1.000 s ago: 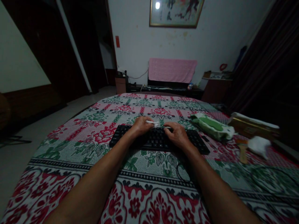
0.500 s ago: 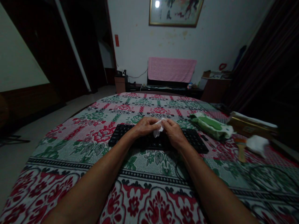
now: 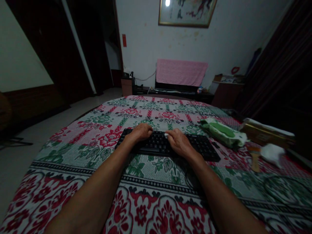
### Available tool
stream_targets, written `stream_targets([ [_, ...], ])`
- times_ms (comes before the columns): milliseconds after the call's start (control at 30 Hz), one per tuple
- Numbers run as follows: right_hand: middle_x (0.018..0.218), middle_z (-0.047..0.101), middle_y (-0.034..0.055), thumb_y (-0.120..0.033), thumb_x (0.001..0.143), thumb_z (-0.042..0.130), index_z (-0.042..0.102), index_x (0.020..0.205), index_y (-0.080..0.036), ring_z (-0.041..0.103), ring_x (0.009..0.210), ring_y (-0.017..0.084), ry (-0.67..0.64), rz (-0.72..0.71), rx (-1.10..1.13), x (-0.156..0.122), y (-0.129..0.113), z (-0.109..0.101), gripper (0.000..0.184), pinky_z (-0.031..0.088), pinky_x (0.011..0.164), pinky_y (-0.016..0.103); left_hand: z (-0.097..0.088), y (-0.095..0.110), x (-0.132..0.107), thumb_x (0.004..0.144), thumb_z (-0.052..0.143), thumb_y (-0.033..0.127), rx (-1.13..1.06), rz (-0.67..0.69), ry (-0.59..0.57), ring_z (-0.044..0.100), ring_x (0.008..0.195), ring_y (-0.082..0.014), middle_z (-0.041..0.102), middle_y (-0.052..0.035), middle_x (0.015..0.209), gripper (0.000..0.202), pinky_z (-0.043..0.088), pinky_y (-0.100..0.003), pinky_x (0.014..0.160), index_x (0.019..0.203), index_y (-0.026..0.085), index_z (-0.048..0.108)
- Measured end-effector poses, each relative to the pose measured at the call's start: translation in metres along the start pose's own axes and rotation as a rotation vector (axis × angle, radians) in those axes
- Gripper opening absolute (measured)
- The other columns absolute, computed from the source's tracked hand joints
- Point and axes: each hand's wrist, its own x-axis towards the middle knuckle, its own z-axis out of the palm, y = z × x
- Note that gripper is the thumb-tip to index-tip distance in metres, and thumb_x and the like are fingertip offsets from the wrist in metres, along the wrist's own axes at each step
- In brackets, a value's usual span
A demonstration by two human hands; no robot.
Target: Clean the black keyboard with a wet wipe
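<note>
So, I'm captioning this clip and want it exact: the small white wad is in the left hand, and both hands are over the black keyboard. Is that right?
Not quite: the head view shows the small white wad in the right hand, not the left hand. Both hands are indeed over the black keyboard.

No text readable: marks on keyboard (image 3: pixel 157 143) and framed picture (image 3: pixel 187 13) too small, dim.

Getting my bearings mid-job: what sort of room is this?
Probably a home's living room or bedroom: a framed picture hangs on the wall, a flowered cloth lies under the keyboard, and a dark curtain hangs at right.
</note>
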Motion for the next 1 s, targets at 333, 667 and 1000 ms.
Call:
stream_targets([
  [333,0.092,0.055,0.0055,-0.02,0.085,0.038,0.06,0.097,-0.023,0.049,0.086,0.017,-0.037,-0.143,-0.149,0.003,-0.012,0.008,0.025,0.033,0.075,0.026,0.003,-0.001,0.002,0.076,0.041,0.023,0.052,0.018,0.02,0.059,0.09,-0.0205,0.067,-0.0054,0.094,0.031,0.043,-0.029,0.08,0.093,0.023,0.067],
  [667,0.09,0.053,0.0055,-0.021,0.085,0.04,0.061,0.098,-0.023,0.047,0.082,0.017,-0.008,-0.104,-0.213,0.001,-0.014,0.006,0.024,0.031,0.072,0.027,0.004,-0.002,0.003,0.076,0.039,0.022,0.08,0.017,0.012,0.059,0.094,-0.0195,0.067,-0.0047,0.098,0.034,0.043,-0.027,0.081,0.097,0.023,0.065],
  [1000,0.088,0.052,0.0056,-0.018,0.082,0.041,0.063,0.093,-0.024,0.049,0.079,0.017,-0.058,-0.084,-0.251,0.003,-0.013,0.005,0.025,0.031,0.069,0.027,0.005,-0.002,0.003,0.077,0.039,0.022,0.073,-0.017,0.0,0.058,0.096,-0.0178,0.066,-0.0029,0.102,0.034,0.043,-0.025,0.084,0.1,0.024,0.064],
])
